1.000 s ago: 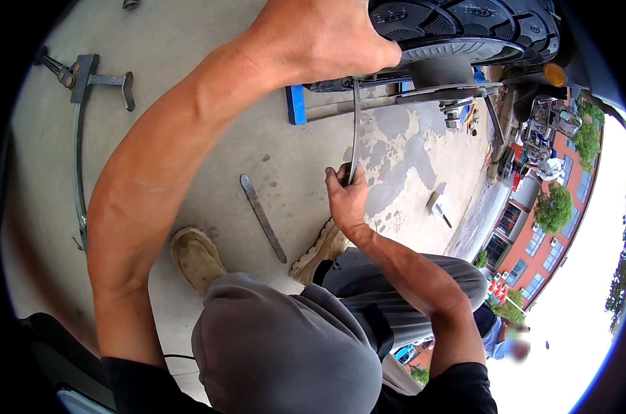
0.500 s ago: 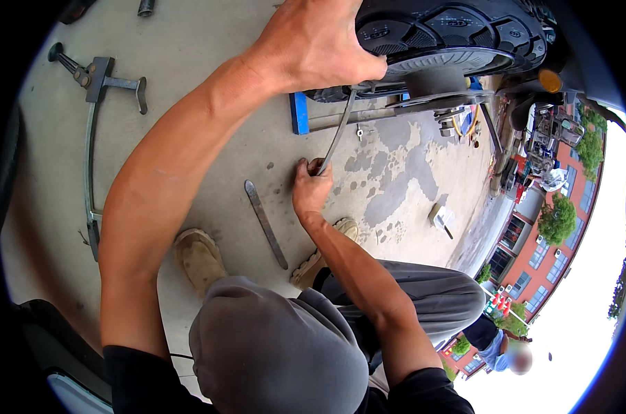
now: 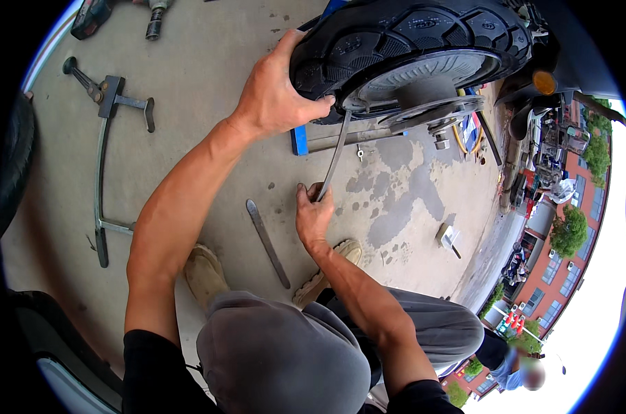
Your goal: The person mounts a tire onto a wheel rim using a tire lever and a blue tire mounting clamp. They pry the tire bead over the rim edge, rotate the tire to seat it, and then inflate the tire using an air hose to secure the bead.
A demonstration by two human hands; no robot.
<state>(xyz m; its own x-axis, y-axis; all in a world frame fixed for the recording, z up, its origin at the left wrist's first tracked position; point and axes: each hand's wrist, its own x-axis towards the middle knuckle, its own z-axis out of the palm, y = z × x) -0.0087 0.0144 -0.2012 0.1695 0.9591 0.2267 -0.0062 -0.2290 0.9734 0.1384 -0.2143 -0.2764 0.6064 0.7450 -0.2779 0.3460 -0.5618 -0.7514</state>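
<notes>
Fingers of the right hand (image 3: 314,215) clamped on the lower end of a tyre lever (image 3: 334,160), tip wedged under the tyre (image 3: 409,41) bead. Left hand (image 3: 275,93) fingers curled tight over the tyre's near edge. Probably heavy, stiff rubber; best levered from the bar's far end.

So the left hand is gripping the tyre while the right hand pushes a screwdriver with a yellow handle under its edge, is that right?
Not quite. The head view shows the right hand holding a flat bare metal lever, not a yellow-handled screwdriver. Its tip goes under the edge of the tyre, which the left hand does grip.
</notes>
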